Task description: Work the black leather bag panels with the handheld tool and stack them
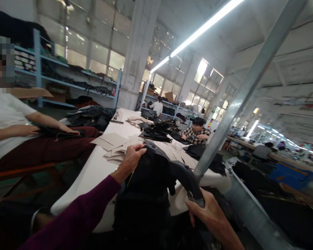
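A black fabric piece (pixel 148 180), which looks like part of a bag, hangs in front of me over the near end of the table. My left hand (pixel 131 159) pinches its upper left corner between thumb and fingers. From its upper right a wide curved black strap (pixel 184 172) bends down to my right hand (pixel 207 210), whose fingers are closed around the strap's end. A small round metal fitting shows on the strap near my right thumb. The lower part of the black piece merges into dark shadow.
Beige sheets (pixel 114 142) lie on the white-covered table (pixel 86 180), with black pieces (pixel 159 128) behind. A metal post (pixel 234 111) rises beside the strap. A grey bin (pixel 253 205) of black material stands right. At left sits a co-worker (pixel 10 121); another person (pixel 197 130) works across the table.
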### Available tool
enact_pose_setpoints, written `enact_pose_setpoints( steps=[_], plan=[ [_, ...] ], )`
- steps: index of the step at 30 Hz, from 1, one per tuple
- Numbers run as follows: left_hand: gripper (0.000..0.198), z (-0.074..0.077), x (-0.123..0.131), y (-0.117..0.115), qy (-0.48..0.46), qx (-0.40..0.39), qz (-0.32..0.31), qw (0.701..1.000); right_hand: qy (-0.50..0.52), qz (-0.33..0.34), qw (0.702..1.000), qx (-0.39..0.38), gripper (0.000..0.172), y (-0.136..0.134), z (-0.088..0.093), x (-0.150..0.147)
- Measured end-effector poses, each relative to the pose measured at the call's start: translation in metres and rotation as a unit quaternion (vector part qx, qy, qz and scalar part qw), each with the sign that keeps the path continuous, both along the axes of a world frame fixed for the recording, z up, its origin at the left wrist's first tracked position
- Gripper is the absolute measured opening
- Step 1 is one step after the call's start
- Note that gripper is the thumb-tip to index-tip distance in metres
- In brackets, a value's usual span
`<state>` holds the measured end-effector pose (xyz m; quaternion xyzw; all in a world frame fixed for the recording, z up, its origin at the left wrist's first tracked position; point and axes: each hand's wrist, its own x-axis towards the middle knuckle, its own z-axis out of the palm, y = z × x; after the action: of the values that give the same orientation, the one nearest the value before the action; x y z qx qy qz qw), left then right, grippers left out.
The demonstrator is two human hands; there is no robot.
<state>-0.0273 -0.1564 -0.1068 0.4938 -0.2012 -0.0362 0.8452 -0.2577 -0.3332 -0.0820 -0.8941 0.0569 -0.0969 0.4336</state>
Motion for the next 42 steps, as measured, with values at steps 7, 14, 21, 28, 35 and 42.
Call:
enact_pose_setpoints(
  steps=[7, 14, 21, 28, 35, 42],
  plan=[
    [0.020, 0.034, -0.085, -0.041, -0.025, 0.030, -0.101, 0.994, -0.005, -0.136, 0.985, -0.108, 0.023, -0.029, 0.006, -0.131],
    [0.022, 0.010, -0.173, -0.081, 0.056, 0.048, -0.241, 0.968, 0.053, -0.206, 0.976, -0.039, 0.030, -0.003, -0.014, -0.225],
    [0.025, -0.056, -0.214, -0.093, 0.108, 0.098, -0.310, 0.940, 0.121, -0.190, 0.974, 0.027, 0.038, 0.022, -0.055, -0.257],
    [0.024, -0.082, -0.205, -0.071, 0.043, 0.155, -0.298, 0.941, 0.193, -0.213, 0.958, -0.010, 0.033, 0.033, -0.070, -0.257],
    [0.012, -0.101, -0.206, -0.045, -0.036, 0.159, -0.323, 0.932, 0.184, -0.171, 0.968, -0.014, 0.026, 0.045, -0.070, -0.225],
    [0.016, -0.115, -0.205, -0.022, -0.069, 0.167, -0.280, 0.943, 0.186, -0.171, 0.966, -0.052, 0.013, 0.055, -0.065, -0.199]
  ],
)
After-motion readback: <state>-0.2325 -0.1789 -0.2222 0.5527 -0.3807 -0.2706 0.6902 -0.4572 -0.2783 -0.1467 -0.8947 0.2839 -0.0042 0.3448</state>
